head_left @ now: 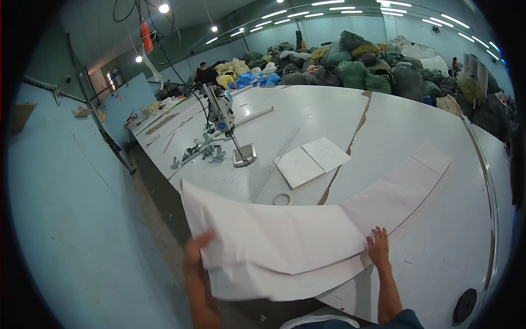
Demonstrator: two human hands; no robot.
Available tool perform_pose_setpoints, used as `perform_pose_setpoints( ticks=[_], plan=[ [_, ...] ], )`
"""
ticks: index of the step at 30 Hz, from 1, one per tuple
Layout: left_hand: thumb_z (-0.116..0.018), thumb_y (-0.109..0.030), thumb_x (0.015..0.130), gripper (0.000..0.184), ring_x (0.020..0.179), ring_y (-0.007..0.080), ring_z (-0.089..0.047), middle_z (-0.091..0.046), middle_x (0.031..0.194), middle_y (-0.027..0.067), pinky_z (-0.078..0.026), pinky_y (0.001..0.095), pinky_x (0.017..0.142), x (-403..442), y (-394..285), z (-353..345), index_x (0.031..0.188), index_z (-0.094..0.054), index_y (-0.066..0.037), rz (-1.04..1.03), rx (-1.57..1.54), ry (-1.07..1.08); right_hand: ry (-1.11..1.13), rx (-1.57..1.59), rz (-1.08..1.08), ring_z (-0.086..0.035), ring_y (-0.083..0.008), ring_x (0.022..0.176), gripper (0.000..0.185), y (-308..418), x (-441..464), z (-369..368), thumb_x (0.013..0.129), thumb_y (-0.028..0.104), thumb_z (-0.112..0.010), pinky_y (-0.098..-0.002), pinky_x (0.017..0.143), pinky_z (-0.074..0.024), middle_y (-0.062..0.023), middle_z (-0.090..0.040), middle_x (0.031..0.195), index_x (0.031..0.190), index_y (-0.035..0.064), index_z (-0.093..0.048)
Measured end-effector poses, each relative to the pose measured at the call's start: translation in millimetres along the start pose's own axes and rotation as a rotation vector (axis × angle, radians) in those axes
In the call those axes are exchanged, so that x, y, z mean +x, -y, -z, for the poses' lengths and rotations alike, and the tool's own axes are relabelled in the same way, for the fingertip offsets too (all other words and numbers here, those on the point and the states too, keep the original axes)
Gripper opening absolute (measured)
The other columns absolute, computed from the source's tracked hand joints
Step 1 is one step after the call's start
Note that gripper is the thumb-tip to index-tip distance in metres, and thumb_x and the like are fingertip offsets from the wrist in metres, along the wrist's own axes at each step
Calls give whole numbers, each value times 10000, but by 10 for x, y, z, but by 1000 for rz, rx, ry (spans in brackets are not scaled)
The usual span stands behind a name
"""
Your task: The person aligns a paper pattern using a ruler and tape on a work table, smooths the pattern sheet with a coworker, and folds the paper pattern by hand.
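Note:
A wide pinkish-white sheet (274,236), creased and doubled over along its front, stretches across the near part of the table. Whether it is paper or cloth I cannot tell. At its left edge, my left hand (195,252) grips it, thumb on top and the other fingers hidden. That end hangs past the table edge. My right hand (378,247) rests on the sheet's front edge with fingers spread. Just beyond the sheet lie a roll of tape (282,199), a clear ruler (276,164) and a white folded board or pad (312,162).
A cloth-cutting machine (219,112) stands on the white table (307,104), its cable hanging from above. Metal clamps (200,151) lie beside it. A black disc (464,306) sits at the near right. Full sacks (359,71) are piled behind; people are at the back left.

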State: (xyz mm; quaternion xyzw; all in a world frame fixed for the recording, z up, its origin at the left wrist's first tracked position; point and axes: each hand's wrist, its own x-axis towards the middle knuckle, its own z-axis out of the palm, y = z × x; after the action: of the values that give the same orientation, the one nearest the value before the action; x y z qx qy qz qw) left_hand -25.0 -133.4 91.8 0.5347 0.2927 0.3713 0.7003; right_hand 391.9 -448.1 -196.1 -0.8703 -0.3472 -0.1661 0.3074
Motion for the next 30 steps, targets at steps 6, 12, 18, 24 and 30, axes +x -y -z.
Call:
perform_pose_setpoints(
  ticks=[6,12,18,24,30],
  plan=[
    [-586,-215,1046,338,1120,220,-668,-688,1223,114,-524,386,1027,1113,-311,-1992,1285,-614,22,-91,-295,498,401,163,167,-579,-436,1043,287,478,-415,-323,908,206,-649,-560,932,-448,-225,-618,1043,1080,-19,-598],
    [-499,-353,1081,399,1034,80,-585,-653,1132,-13,-471,272,931,1889,1117,-4700,1271,-658,-40,-228,-65,862,662,752,229,-607,-412,1165,293,890,-993,-140,932,201,-648,-500,997,-477,-227,-652,1216,1171,31,-653],
    [-563,-379,1042,533,1153,249,-596,-657,1289,105,-449,383,1039,739,2245,-6223,1428,-530,-13,-217,234,1053,970,662,343,-606,-439,1175,428,851,-1091,-154,868,319,-711,-488,1033,-468,-232,-689,1195,1176,23,-681],
    [-665,-327,981,410,1286,354,-543,-613,1344,169,-382,448,1172,327,2086,-5117,1281,-620,-51,-863,823,1640,696,460,343,-359,-476,1404,1013,620,-1271,-219,811,663,-722,-513,1187,-283,-295,-398,1502,1478,-30,-403],
    [-643,-295,992,390,1218,337,-608,-648,1312,171,-455,410,1075,1362,2908,-3015,1275,-639,-27,-365,878,731,760,346,438,-525,-454,1238,654,624,-1295,-250,852,636,-700,-540,1082,-390,-209,-599,1316,1286,147,-675]
  ],
)
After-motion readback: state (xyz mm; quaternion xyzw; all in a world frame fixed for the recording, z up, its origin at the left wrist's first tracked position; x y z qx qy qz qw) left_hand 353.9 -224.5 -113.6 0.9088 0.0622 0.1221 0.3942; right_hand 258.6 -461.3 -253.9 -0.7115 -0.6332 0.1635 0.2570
